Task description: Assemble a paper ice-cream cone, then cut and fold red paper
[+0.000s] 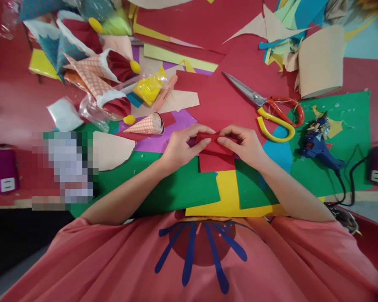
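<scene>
In the middle of the table, a piece of red paper (216,162) with a fold across it is held between both hands. My left hand (189,144) pinches its left side, thumb in front and fingers behind. On the other side my right hand (242,144) grips it the same way, with the two thumbs a short gap apart. Scissors (257,100) with one red and one yellow handle lie just beyond my right hand. A small checked paper cone (146,125) rests to the left of my left hand.
A blue glue gun (321,149) with a black cord lies at right on green card (349,113). Behind it stands a beige paper cylinder (321,63). Decorated cones (96,71), a yellow packet (149,88) and paper scraps crowd the far left. A cut beige piece (111,151) lies near my left forearm.
</scene>
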A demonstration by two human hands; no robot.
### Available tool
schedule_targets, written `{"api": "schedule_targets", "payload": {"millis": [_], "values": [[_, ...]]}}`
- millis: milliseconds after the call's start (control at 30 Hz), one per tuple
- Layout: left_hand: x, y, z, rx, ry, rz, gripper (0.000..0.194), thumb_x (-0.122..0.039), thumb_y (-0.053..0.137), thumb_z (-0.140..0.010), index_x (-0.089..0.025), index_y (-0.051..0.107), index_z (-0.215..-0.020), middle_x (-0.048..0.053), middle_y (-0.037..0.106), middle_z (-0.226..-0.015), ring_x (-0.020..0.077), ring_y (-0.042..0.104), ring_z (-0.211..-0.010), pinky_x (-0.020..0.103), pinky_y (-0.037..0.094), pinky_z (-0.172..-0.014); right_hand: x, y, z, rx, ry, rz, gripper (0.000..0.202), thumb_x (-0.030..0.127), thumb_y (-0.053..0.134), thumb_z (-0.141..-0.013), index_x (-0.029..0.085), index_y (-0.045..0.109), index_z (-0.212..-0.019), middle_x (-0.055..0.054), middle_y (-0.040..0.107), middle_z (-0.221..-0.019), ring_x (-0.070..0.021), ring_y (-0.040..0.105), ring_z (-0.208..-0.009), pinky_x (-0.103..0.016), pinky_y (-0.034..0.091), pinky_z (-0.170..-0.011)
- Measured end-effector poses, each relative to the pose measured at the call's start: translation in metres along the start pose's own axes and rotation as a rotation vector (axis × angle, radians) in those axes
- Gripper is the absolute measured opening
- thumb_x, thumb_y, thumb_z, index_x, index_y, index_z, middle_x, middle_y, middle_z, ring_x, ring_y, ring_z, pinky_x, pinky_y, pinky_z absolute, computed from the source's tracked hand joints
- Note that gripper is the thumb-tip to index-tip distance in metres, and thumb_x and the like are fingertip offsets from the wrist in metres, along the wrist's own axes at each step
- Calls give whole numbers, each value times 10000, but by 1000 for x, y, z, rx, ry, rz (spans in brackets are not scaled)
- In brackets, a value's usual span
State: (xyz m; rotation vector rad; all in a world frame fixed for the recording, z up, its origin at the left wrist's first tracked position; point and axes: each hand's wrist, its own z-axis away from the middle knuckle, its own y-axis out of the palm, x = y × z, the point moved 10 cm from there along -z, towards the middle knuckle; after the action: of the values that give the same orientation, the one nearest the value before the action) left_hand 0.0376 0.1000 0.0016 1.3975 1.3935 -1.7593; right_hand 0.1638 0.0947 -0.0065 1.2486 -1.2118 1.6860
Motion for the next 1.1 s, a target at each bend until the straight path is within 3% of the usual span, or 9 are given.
{"api": "schedule_targets", "payload": {"millis": [233,400,567,1100], "values": [[-5,-12,0,-97,7,9,117,-199,593,-823,-187,651,-925,16,713,-918,109,658,-816,197,509,-694,-6,-2,1,-28,59,-14,328,493,662,-783,168,617,-785,20,578,-681,-89,434,-576,-241,348,-546],[-6,-8,-1,-63,41,66,89,-190,597,-799,-176,633,-879,7,704,-843,109,666,-798,202,521,-698,-1,0,1,3,13,6,279,435,638,-812,158,632,-783,14,604,-692,-92,453,-598,-245,362,-585],[-5,-4,-2,-7,21,49,140,-239,617,-818,-191,687,-929,25,737,-951,141,681,-910,256,537,-842,1,0,1,9,-6,12,295,460,652,-801,167,632,-767,15,622,-706,-100,477,-629,-249,374,-622],[-5,-3,-2,7,9,22,125,-240,606,-833,-198,706,-895,16,747,-904,131,689,-860,229,538,-785,3,3,1,32,-14,25,239,395,625,-825,163,630,-763,14,623,-699,-94,475,-613,-241,364,-592]]}}
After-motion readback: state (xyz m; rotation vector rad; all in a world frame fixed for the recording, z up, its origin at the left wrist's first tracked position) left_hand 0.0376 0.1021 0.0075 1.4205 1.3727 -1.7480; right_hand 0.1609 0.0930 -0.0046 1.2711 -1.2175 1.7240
